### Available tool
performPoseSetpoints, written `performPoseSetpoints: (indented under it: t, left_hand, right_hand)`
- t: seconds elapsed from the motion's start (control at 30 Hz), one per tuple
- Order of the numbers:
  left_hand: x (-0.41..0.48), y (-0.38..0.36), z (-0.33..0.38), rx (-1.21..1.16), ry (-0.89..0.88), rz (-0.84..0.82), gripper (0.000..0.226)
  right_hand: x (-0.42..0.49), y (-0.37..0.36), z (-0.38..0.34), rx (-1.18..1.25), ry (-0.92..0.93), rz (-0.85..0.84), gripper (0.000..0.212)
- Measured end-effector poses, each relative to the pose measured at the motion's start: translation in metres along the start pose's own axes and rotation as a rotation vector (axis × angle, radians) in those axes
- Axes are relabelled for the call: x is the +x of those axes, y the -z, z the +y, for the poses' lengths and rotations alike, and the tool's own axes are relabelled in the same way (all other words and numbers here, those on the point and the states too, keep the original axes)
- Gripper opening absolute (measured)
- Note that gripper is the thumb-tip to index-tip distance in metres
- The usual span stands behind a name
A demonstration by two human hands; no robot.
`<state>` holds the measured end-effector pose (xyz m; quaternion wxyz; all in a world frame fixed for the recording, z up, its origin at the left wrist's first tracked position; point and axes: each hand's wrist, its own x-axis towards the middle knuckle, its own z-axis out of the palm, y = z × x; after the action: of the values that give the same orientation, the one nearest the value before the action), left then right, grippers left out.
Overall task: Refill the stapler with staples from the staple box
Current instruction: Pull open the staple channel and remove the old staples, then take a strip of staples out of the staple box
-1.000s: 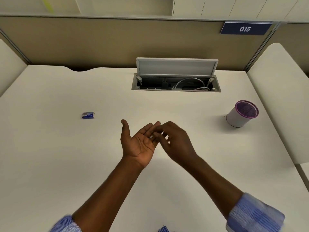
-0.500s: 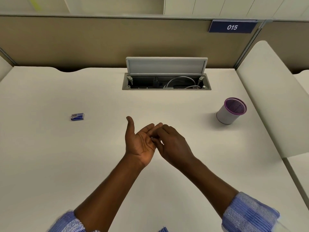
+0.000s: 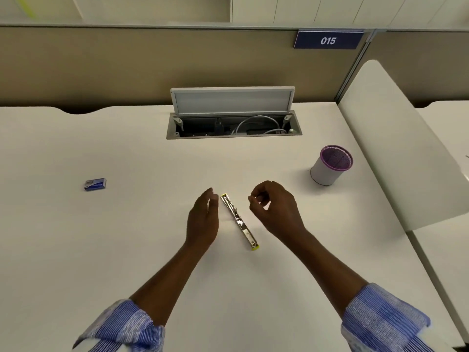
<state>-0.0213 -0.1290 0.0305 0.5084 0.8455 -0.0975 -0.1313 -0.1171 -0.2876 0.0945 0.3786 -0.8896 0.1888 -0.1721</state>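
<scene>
A person is looking down at a white counter (image 3: 127, 250) from a head-worn camera, with both forearms reaching forward from rolled blue striped sleeves (image 3: 380, 318).

In the middle of the view, a slim metal stapler (image 3: 239, 221) with yellow tips is lying flat on the counter, opened out in one long line. It is running diagonally, from about 11 o'clock at its far end to 5 o'clock at its near end.

The left hand (image 3: 203, 222) is hovering just beside the stapler at its 9 o'clock side, fingers straight and relaxed, gripping nothing. Whether it is touching the counter cannot be told.

The right hand (image 3: 276, 209) is hovering at the stapler's 3 o'clock side, fingers curled, with thumb and forefinger pinched together. Something small and pale may be sitting in that pinch, but it is too small to identify.

The small blue staple box (image 3: 95, 184) is lying well apart from the hands, far out toward 9 o'clock on the counter.

At 2 o'clock, a white mesh pen cup (image 3: 330, 165) with a purple rim is standing upright. At 12 o'clock, a cable hatch (image 3: 233, 123) is sitting open in the counter, its lid raised and grey cables showing inside. On the tan partition behind, at 1 o'clock, a blue sign (image 3: 328, 39) is reading 015.
</scene>
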Motion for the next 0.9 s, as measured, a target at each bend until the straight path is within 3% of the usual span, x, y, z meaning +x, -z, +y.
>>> performPoseSetpoints:
  t: [0.13, 0.27, 0.6, 0.9]
  left_hand:
    - [0.018, -0.004, -0.044, 0.508, -0.205, -0.106, 0.056]
    - [0.022, -0.005, -0.066, 0.760, -0.281, -0.192, 0.069]
    - [0.019, -0.009, -0.073, 0.829, -0.327, -0.147, 0.075]
    - [0.021, -0.009, -0.077, 0.821, -0.342, -0.132, 0.073]
  right_hand:
    - [0.009, 0.019, 0.019, -0.062, -0.011, 0.053, 0.007]
    - [0.023, 0.040, 0.041, -0.172, -0.006, 0.108, 0.006]
    - [0.080, 0.102, 0.105, -0.480, -0.173, 0.464, 0.013]
    - [0.098, 0.116, 0.133, -0.532, -0.384, 0.344, 0.023]
